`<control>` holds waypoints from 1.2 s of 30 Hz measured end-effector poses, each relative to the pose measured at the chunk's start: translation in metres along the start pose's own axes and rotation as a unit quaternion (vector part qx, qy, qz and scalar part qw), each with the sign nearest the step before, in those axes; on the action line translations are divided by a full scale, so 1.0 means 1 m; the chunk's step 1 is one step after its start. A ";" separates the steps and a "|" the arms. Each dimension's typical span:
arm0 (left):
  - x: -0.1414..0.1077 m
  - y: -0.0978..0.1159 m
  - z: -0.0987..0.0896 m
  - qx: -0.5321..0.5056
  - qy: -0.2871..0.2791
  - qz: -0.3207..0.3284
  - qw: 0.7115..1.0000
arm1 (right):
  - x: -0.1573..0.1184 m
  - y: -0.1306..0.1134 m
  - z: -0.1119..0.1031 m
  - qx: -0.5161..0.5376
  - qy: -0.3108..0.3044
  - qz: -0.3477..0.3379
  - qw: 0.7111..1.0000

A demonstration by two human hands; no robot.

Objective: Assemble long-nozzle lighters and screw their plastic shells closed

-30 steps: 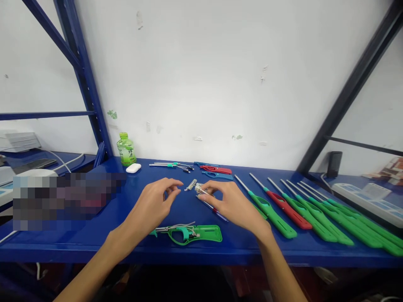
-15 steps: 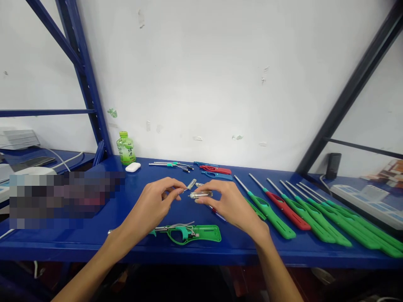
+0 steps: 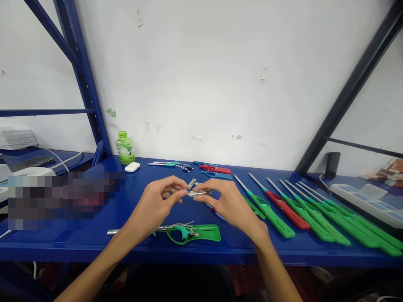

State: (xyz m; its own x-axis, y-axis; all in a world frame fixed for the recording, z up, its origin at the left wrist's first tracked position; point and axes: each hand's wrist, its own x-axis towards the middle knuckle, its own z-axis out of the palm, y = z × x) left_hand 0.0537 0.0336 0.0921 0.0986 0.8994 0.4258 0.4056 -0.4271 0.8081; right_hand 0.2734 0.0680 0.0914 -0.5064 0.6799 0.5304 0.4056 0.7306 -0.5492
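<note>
Between the thumb and fingers of my right hand is a small clear lighter fuel tank, its valve end pointing left. My left hand is closed in a pinch right at that valve end, thumb touching or nearly touching it; whatever tiny piece it may grip is hidden. Just behind the fingertips another clear tank lies on the blue table. Nearer to me, under my wrists, rests a green lighter half-shell with a metal tube, a teal trigger and wires in it.
Several long green lighters and one red lighter lie in a row at the right. Toward the wall are tube assemblies with wires, red and blue shells, a white case and a green bottle.
My left thumb and fingers have moved right and now meet the valve end of the tank in my right hand. The right hand has shifted slightly left.
</note>
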 end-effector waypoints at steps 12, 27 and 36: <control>-0.003 0.001 0.003 -0.057 0.044 -0.025 0.997 | 0.000 0.004 0.015 -0.196 0.009 -0.105 0.975; -0.005 0.001 -0.005 -0.102 0.009 -0.073 0.992 | 0.002 -0.008 0.027 -0.281 0.030 -0.140 0.949; -0.001 0.001 -0.007 -0.099 -0.015 -0.069 0.993 | 0.002 -0.009 0.018 -0.296 0.011 -0.136 0.946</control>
State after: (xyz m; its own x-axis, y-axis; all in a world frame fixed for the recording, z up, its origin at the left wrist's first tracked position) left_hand 0.0474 0.0311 0.0958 0.0834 0.9517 0.2954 0.2303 -0.3069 0.9235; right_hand 0.2551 0.0619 0.0855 -0.6397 0.4582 0.6172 0.6205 0.7816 0.0629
